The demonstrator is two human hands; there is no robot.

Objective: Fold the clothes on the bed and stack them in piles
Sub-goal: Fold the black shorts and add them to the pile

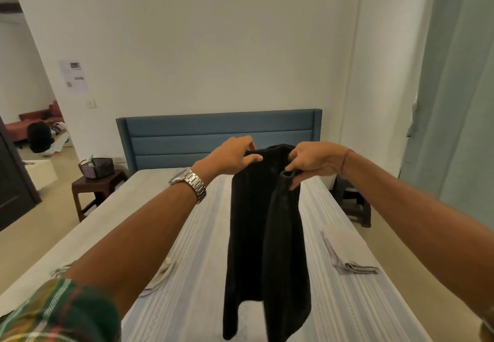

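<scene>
Person stands at the foot of a bed (361, 301) with both arms stretched out, holding a black garment (264, 234) up in the air over the striped sheet. Left hand (232, 158) pinches the garment's top edge on the left, fingers curled over the cloth, thumb out along the front. Right hand (311, 162) grips the top edge on the right, fingers curled round a bunched bit of fabric (looks like a rolled hem or cuff, cannot tell which). The garment hangs straight down from the two hands, folded lengthwise on itself, lower end dangling near the bottom of the view, apart from the mattress as far as visible. Metal watch (191, 185) on the left wrist, red thread (346, 158) on the right wrist, plaid sleeve (58, 312) at lower left.

On the bed, a folded pale cloth (347, 253) lies to the right of the hanging garment; another light cloth (163, 269) lies crumpled at the left, partly hidden by the left arm. Blue headboard (219, 138) at the far end, a brown stool (97, 189) with a dark basket (97, 166) beside the bed on the left
</scene>
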